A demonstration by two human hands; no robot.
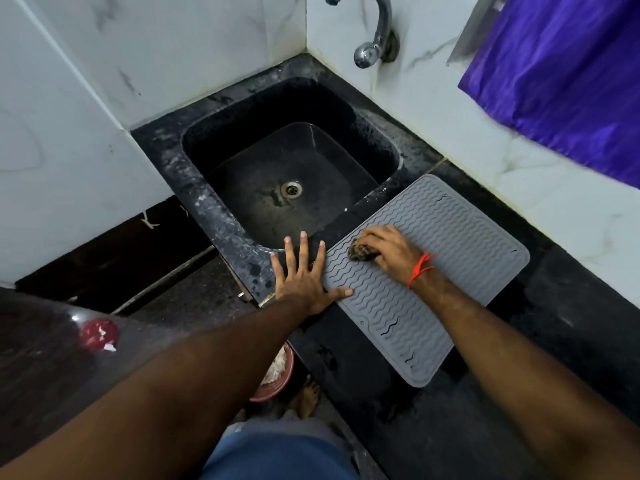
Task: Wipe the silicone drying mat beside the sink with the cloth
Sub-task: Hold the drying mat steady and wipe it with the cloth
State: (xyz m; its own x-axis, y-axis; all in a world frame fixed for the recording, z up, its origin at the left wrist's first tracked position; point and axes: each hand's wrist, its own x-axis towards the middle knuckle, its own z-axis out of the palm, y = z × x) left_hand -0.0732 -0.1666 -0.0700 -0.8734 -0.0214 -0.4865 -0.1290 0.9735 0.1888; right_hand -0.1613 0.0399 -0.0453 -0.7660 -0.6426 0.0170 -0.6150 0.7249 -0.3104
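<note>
The left hand (304,275) is lying flat with fingers spread wide, gripping nothing, its thumb pressing on the near-left edge of the grey silicone drying mat (450,258) while the fingers are resting on the black counter (398,420) beside the sink (221,216). The right hand (389,252) is curling tightly around a dark bunched cloth (362,252), pressing it onto the mat just right of frame centre. Both arms are reaching in from the bottom of the frame.

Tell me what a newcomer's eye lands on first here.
The grey wavy-ribbed drying mat on the black counter right of the sink, with the right hand pressing a dark bunched cloth onto it. The left hand lies spread flat at the mat's edge. A vivid purple fabric hangs upper right.
</note>
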